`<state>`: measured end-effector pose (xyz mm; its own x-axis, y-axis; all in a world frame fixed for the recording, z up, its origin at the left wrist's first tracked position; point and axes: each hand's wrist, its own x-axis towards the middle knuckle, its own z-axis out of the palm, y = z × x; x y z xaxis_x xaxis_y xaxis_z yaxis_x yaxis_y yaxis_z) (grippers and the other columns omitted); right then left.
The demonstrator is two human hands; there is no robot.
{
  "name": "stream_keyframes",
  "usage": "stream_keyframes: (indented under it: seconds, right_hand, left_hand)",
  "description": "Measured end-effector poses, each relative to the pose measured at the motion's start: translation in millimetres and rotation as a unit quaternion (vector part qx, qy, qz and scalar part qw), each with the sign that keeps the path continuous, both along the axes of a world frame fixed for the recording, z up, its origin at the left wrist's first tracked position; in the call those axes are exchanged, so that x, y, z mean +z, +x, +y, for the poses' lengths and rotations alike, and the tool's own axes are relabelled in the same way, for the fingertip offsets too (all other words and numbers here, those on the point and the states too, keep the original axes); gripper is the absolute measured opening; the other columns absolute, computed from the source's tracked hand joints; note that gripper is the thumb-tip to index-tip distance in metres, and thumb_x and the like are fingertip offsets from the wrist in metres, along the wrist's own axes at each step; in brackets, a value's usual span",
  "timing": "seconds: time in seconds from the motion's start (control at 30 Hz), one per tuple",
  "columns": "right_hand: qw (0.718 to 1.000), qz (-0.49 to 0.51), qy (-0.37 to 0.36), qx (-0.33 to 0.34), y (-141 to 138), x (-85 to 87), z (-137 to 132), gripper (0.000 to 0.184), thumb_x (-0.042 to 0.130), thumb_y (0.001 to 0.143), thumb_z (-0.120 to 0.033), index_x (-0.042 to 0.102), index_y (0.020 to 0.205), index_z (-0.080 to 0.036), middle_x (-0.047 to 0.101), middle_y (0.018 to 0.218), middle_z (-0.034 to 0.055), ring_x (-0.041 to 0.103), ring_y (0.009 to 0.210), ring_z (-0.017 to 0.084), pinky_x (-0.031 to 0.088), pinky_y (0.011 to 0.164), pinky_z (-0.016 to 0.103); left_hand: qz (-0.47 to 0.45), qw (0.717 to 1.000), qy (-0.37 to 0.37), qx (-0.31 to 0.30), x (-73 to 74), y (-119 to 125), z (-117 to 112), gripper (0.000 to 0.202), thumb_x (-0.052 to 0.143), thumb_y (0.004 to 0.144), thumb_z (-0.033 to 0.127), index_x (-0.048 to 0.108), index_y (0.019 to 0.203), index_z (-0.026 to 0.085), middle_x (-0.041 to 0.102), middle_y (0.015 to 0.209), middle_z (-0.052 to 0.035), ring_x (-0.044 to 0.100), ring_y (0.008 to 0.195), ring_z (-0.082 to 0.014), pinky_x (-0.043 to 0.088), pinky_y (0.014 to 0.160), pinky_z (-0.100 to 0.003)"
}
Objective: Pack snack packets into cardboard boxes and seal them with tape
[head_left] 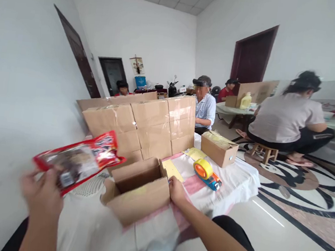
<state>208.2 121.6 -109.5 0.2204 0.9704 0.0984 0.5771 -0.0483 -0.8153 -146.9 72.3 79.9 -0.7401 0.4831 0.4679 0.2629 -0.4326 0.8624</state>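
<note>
My left hand is raised at the lower left, its fingers closed on one end of a red and clear snack packet, which it holds in the air, left of an open cardboard box. The box sits on a white-covered table with its flaps spread. My right hand grips the box's near right corner, fingers curled over the edge. The inside of the box is in shadow.
A stack of taped cardboard boxes stands behind the open box. An orange and blue tape dispenser and a small sealed box lie to the right. Several other people sit at tables farther back.
</note>
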Motion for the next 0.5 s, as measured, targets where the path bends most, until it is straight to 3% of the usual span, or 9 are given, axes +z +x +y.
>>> stream_keyframes:
  seconds: [0.13,0.23,0.33,0.4,0.47,0.5]
  right_hand:
    - [0.998,0.054,0.015,0.005,-2.3,-4.4,-2.9,0.029,0.040,0.086,-0.006,0.062,0.102,-0.015,0.071,0.092,0.0084,0.063,0.087,0.019,0.041,0.073,0.026]
    - [0.995,0.090,0.033,0.005,-6.5,-4.8,-8.3,0.029,0.042,0.083,-0.007,0.062,0.100,-0.018,0.070,0.088,0.0055,0.063,0.085,0.019,0.042,0.073,0.026]
    - [0.990,0.124,0.060,-0.003,-12.0,-3.7,-14.6,0.025,0.044,0.080,-0.008,0.062,0.093,-0.020,0.069,0.087,0.0052,0.063,0.086,0.020,0.043,0.073,0.027]
    - [0.986,0.148,0.078,-0.008,-15.3,-1.7,-16.2,0.021,0.044,0.080,-0.010,0.060,0.087,-0.020,0.068,0.084,0.0055,0.064,0.083,0.021,0.044,0.071,0.028]
    - [0.981,0.170,0.096,-0.004,-17.3,2.6,-15.0,0.019,0.042,0.080,-0.014,0.059,0.084,-0.021,0.067,0.080,0.0049,0.064,0.078,0.021,0.045,0.068,0.029]
    - [0.977,0.181,0.109,0.003,-17.6,6.0,-14.0,0.019,0.041,0.081,-0.016,0.059,0.084,-0.021,0.067,0.080,0.0045,0.063,0.077,0.020,0.046,0.068,0.029]
  left_hand:
    - [0.136,0.974,-0.096,-0.156,-10.0,39.6,9.1,0.034,0.061,0.089,0.036,0.047,0.113,0.017,0.066,0.088,0.0007,0.063,0.075,-0.0136,0.054,0.076,-0.032]
    - [0.255,0.939,-0.120,-0.197,-19.5,78.1,14.1,0.026,0.049,0.092,0.040,0.048,0.108,0.020,0.067,0.101,-0.0049,0.066,0.089,-0.0190,0.054,0.082,-0.033]
    - [0.410,0.854,-0.259,-0.191,-27.7,100.5,13.7,0.020,0.052,0.087,0.039,0.056,0.094,0.021,0.069,0.096,-0.0081,0.065,0.097,-0.0263,0.051,0.088,-0.040]
    - [0.485,0.793,-0.340,-0.141,-29.5,101.0,11.4,0.015,0.064,0.077,0.035,0.060,0.079,0.021,0.070,0.098,-0.0128,0.061,0.108,-0.0362,0.046,0.096,-0.050]
    - [0.508,0.773,-0.372,-0.078,-28.9,92.4,9.2,0.015,0.068,0.071,0.033,0.066,0.078,0.021,0.068,0.114,-0.0163,0.053,0.121,-0.0444,0.039,0.101,-0.058]
    - [0.506,0.769,-0.387,-0.060,-28.4,86.0,8.3,0.020,0.067,0.073,0.035,0.069,0.087,0.021,0.066,0.123,-0.0170,0.050,0.125,-0.0456,0.038,0.102,-0.059]
